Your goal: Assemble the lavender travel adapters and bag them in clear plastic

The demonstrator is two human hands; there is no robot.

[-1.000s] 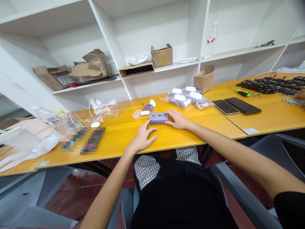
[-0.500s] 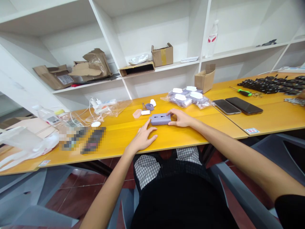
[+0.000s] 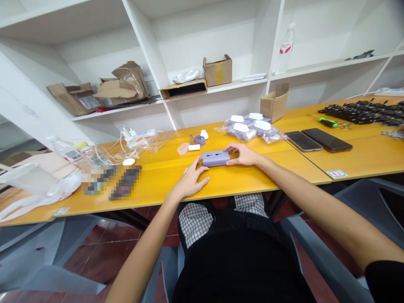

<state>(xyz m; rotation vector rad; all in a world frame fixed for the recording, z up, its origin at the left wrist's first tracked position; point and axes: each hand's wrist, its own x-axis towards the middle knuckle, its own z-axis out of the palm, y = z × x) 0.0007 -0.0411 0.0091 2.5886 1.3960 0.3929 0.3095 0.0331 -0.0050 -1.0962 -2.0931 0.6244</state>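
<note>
A purple block with rows of small holes [image 3: 216,158] stands on its edge on the yellow table [image 3: 252,176]. My right hand [image 3: 242,154] grips its right end, fingers wrapped round it. My left hand [image 3: 190,181] rests flat on the table just in front of the block's left end, fingers spread, holding nothing. Behind the block lie a pink oval piece [image 3: 182,148], a small white cylinder [image 3: 193,147] and a small purple part [image 3: 199,139].
Bags of white and purple parts [image 3: 251,128] lie behind my right hand, next to a cardboard box [image 3: 275,103]. Two phones [image 3: 317,140], a green screwdriver [image 3: 326,122] and black parts [image 3: 366,112] lie at the right. Cables, bottle and bags sit left.
My right hand has tipped the purple block up from lying flat onto its edge and closed round its right end. The left hand stayed put.
</note>
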